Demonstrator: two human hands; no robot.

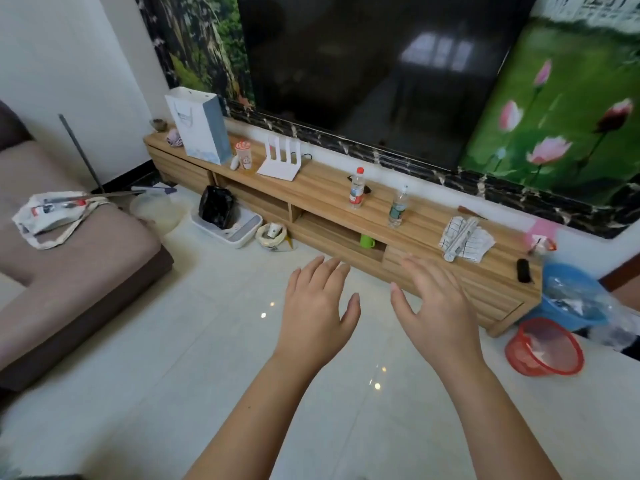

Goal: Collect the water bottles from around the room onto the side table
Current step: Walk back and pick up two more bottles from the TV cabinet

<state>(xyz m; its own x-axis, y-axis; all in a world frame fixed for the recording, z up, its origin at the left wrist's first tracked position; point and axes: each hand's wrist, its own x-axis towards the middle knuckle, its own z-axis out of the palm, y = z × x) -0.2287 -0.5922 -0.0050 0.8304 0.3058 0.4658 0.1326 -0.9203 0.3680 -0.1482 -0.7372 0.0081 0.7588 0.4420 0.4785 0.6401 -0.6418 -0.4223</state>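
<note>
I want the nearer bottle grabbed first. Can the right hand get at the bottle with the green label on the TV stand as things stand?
Probably yes. The right hand is open and empty, the green-label bottle stands alone on the stand's top, and nothing lies between them, though some forward reach looks needed.

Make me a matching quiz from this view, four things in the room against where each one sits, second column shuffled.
Things:
1. Clear plastic water bottle with red cap
2. Small green mug
3. Red mesh basket
4. White cloth tote bag

Places:
A. On the tiled floor, at the right end of the long wooden TV cabinet
B. On the brown sofa
C. On top of the cabinet
D. In the cabinet's open shelf

Pairs: 1-C, 2-D, 3-A, 4-B
</note>
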